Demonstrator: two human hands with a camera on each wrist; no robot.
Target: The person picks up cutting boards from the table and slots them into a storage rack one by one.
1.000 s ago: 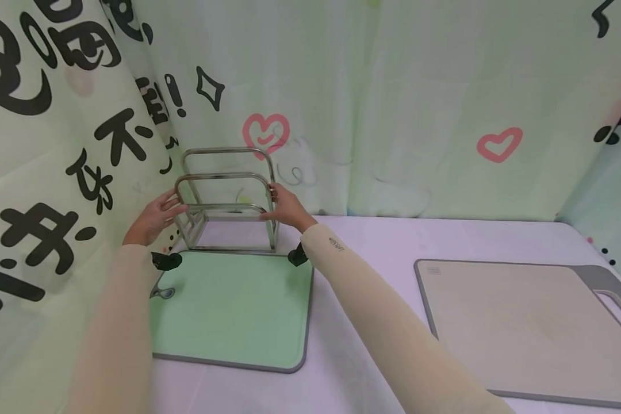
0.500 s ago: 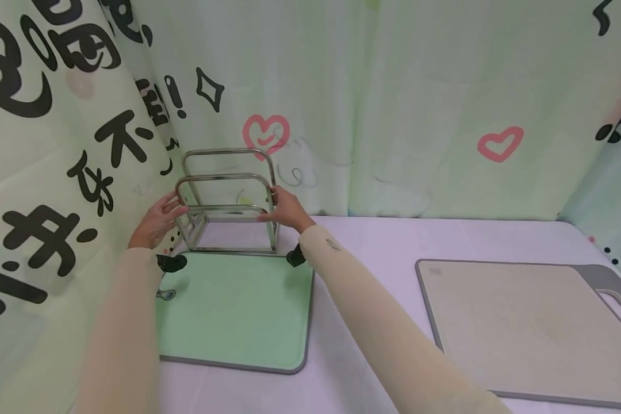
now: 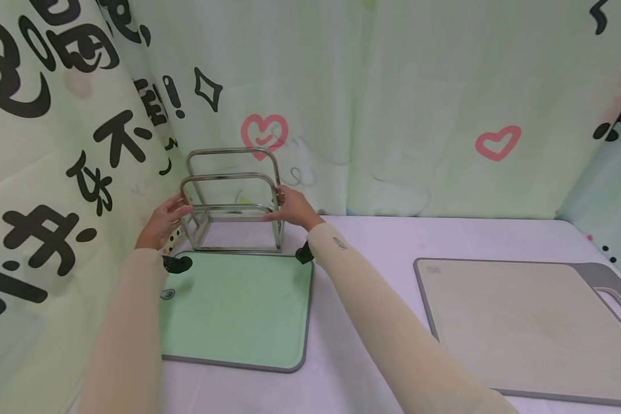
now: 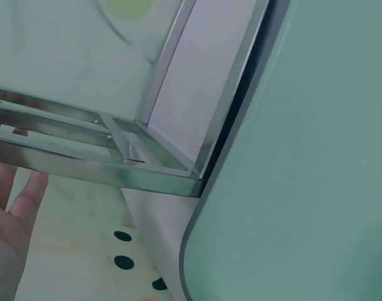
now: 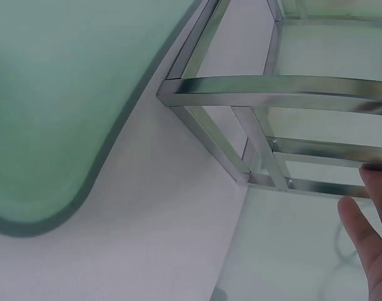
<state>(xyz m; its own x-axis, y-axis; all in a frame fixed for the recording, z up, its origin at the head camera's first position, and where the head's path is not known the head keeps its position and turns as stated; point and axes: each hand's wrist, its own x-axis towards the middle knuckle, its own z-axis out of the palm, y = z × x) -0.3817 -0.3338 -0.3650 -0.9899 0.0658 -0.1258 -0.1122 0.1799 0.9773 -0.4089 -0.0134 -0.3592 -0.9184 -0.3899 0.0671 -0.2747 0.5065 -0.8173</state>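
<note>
A silver metal rack (image 3: 227, 176) with three arched dividers stands upright at the back left of the table. My left hand (image 3: 163, 221) holds its left side, thumb toward the front and fingers behind the bar; the left wrist view shows the fingertips partly hidden behind the rack's bar (image 4: 115, 172). At the right side, my right hand (image 3: 295, 210) grips the rack with its thumb at the front arch and fingers around the uprights. In the right wrist view, a fingertip (image 5: 372, 179) meets the rear bar. The rack's base lies right behind the green cutting board (image 3: 238, 310).
A beige cutting board (image 3: 517, 328) with a grey handle lies at the right. A small grey loop shape (image 3: 168, 294) shows on the green board beside the left sleeve. Printed curtains (image 3: 414, 103) rise behind and at the left, close to the rack.
The rack has shifted slightly to the right, both hands moving along with it. The left sleeve now covers more of the grey loop shape. The boards lie as before.
</note>
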